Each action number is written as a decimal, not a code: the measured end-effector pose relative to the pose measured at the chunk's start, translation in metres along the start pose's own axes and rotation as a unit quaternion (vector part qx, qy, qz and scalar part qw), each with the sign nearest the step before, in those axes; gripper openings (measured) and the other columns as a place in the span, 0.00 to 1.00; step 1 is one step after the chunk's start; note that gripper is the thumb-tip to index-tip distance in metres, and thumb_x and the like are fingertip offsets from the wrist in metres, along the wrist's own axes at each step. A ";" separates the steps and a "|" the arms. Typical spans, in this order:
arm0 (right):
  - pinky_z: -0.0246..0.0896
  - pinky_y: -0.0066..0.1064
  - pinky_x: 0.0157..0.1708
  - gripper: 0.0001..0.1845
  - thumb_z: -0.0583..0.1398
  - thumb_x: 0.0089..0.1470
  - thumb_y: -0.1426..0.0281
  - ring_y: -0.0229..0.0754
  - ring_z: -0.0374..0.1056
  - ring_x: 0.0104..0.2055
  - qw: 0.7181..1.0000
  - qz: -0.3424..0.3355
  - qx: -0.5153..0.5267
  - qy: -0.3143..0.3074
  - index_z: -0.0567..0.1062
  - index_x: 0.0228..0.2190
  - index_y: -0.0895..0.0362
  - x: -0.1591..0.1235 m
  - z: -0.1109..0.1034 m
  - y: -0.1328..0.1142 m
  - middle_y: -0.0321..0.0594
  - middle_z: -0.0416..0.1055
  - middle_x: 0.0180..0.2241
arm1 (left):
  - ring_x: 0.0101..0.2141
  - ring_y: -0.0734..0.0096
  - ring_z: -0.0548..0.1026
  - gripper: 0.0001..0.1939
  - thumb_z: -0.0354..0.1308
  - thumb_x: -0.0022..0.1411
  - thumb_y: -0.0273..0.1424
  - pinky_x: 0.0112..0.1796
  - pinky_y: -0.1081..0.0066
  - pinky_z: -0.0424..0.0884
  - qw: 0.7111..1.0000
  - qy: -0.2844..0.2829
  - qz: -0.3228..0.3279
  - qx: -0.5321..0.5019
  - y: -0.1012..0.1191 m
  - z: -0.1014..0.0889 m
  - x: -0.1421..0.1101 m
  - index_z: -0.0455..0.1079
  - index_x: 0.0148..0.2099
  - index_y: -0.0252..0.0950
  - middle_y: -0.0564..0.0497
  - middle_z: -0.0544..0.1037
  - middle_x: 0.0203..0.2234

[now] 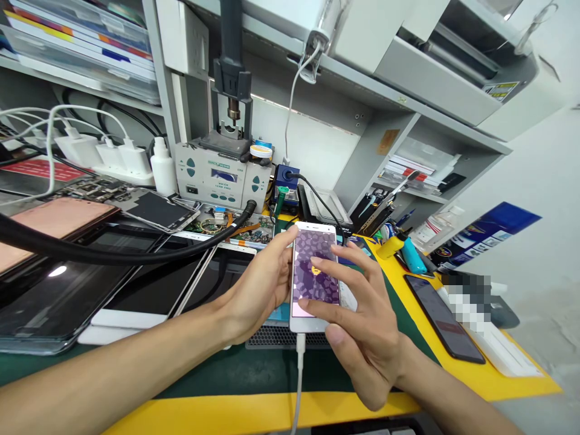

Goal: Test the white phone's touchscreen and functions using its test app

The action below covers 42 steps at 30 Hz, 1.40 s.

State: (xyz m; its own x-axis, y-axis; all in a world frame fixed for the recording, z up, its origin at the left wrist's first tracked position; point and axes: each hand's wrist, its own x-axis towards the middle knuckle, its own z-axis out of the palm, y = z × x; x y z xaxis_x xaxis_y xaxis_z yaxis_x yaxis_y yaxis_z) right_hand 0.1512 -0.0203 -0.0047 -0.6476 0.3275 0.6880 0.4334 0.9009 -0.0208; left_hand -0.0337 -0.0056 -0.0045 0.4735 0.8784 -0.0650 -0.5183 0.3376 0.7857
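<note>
A white smartphone point(308, 326) is held up over the bench, its lit screen showing a purple and pink pattern with a small yellow mark. My left hand point(263, 284) grips it along the left edge, thumb near the top corner and the other fingers hidden behind. Over the screen my right hand point(362, 314) is spread, with fingertips on or just above the glass; contact is not clear. A white charging cable point(299, 362) is plugged into the phone's bottom edge and runs down toward me.
Left lie several tablets and screens point(136, 290), with a thick black hose point(149, 254) across them. Behind stands a soldering station point(222, 175). A black phone point(444, 317) rests on the yellow edge at right, near a blue-green bottle point(413, 255). Chargers point(122, 154) crowd the back left.
</note>
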 end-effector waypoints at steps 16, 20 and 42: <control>0.53 0.64 0.58 0.15 0.54 0.45 0.76 0.59 0.61 0.58 0.998 0.029 0.012 0.048 0.81 0.29 0.59 -0.001 0.001 -0.001 0.47 0.74 0.48 | 0.43 0.59 0.76 0.30 0.44 0.67 0.51 0.38 0.68 0.68 1.000 -0.002 -0.005 0.003 0.000 -0.002 0.000 0.73 0.56 0.36 0.45 0.81 0.40; 0.53 0.64 0.58 0.16 0.54 0.45 0.75 0.59 0.61 0.58 0.998 0.025 0.009 0.052 0.81 0.31 0.59 -0.002 0.001 -0.001 0.47 0.73 0.49 | 0.43 0.59 0.76 0.30 0.44 0.67 0.51 0.37 0.69 0.68 1.000 -0.002 -0.002 0.006 0.000 -0.001 -0.001 0.73 0.56 0.36 0.45 0.81 0.41; 0.42 0.65 0.63 0.23 0.53 0.52 0.67 0.62 0.48 0.67 0.997 0.067 -0.031 -0.012 0.73 0.49 0.57 -0.002 0.003 0.003 0.49 0.58 0.61 | 0.45 0.58 0.76 0.29 0.47 0.67 0.50 0.43 0.65 0.68 1.000 0.000 -0.004 -0.011 0.002 0.002 -0.001 0.69 0.59 0.36 0.45 0.81 0.42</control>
State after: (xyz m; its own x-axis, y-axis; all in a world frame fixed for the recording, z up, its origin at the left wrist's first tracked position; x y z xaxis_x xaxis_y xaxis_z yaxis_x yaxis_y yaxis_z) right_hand 0.1520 -0.0170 -0.0084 -0.5948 0.4517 0.6650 0.5553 0.8290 -0.0663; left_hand -0.0340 -0.0063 -0.0016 0.4777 0.8757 -0.0704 -0.5301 0.3512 0.7718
